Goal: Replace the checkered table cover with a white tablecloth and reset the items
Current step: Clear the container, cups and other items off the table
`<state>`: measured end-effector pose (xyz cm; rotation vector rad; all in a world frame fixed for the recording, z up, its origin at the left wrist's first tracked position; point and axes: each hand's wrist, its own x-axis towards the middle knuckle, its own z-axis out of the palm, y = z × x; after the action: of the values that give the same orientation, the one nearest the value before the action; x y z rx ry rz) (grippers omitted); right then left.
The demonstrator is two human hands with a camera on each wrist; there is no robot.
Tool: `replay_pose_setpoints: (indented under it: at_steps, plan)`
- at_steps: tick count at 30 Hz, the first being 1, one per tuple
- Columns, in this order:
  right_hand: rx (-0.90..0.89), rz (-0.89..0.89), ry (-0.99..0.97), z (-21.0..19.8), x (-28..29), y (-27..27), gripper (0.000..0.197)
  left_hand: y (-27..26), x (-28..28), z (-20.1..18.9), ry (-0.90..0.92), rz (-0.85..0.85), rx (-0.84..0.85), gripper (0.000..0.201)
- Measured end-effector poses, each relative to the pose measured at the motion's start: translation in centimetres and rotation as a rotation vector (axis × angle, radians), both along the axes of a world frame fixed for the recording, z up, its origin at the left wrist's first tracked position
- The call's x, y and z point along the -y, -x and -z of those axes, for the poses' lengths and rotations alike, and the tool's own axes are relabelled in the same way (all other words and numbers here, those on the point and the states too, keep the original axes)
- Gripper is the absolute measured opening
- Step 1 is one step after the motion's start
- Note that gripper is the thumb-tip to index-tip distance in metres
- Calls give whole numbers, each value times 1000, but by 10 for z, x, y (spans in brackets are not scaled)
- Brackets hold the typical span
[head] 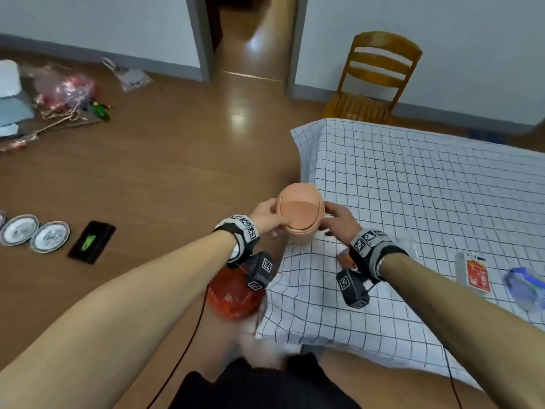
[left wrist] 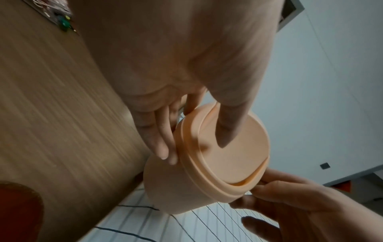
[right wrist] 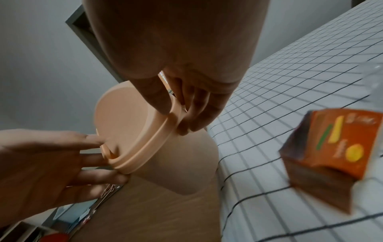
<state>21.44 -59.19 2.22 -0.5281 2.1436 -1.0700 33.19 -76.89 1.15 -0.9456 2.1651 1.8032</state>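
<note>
Both hands, left hand (head: pixel 267 215) and right hand (head: pixel 339 221), grip the round peach plastic lidded bin (head: pixel 299 214) by its rim at the near-left corner of the black-and-white checkered cloth (head: pixel 413 184); clearing seems partly done, cover still on

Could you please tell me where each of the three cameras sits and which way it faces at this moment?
Head: worn on the head, looking forward and down at the checkered cover and floor; both forearms show.
Left wrist: looks along the left hand at the peach bin.
Right wrist: looks along the right hand at the bin, past an orange carton.
Shared: both wrist views show the bin held by both hands.
</note>
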Motion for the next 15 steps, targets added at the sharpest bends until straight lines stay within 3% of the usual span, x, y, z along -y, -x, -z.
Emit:
replay_pose_setpoints:
  at_steps: [9,15]
  plan:
    - [-1,-322,-87,24,145,-113,41,-168,98,7,2,-331,77,56]
    - [100,-553,-31,29,237,-197,64,-277,135,-3,-10,-648,92,59]
